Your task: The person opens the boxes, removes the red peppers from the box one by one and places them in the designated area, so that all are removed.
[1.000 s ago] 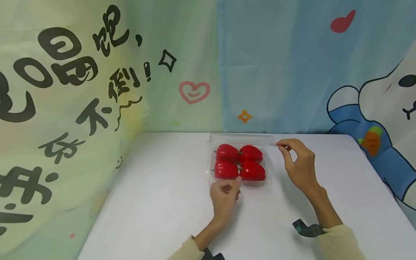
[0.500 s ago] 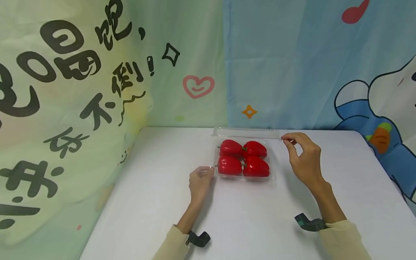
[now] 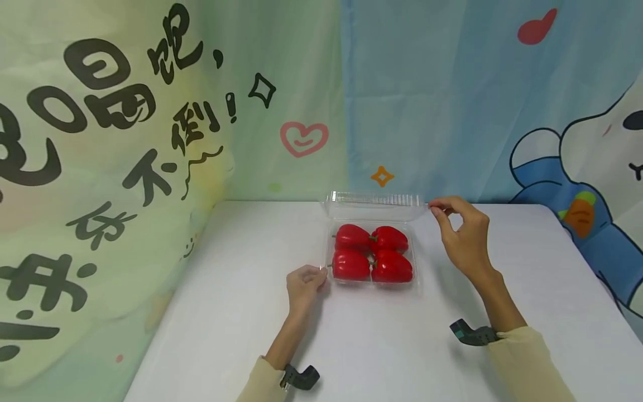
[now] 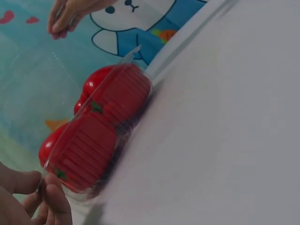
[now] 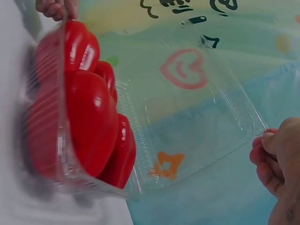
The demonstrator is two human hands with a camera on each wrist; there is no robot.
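Observation:
Several glossy red bell peppers [image 3: 350, 264] with green stems sit in a clear plastic clamshell box [image 3: 414, 261] on the white table. Its hinged clear lid [image 3: 374, 199] stands raised along the far side; the right wrist view shows the lid [image 5: 240, 123] tilted up from the hinge. My left hand [image 3: 303, 286] pinches the near left corner of the box's rim, between thumb and fingers in the left wrist view. With thumb and fingertips my right hand [image 3: 464, 237] pinches the lid's right corner, and the right wrist view shows that grip too.
The white table [image 3: 241, 245] lies under the box and ends at a printed cloth backdrop [image 3: 422, 111] right behind it. More patterned cloth [image 3: 110, 223] borders the left side. Both wrists carry a dark strap-on camera [image 3: 301, 378].
My left hand has gone from the box's front edge to its near left corner and grips there. My right hand has lifted slightly, and the lid stands higher than before.

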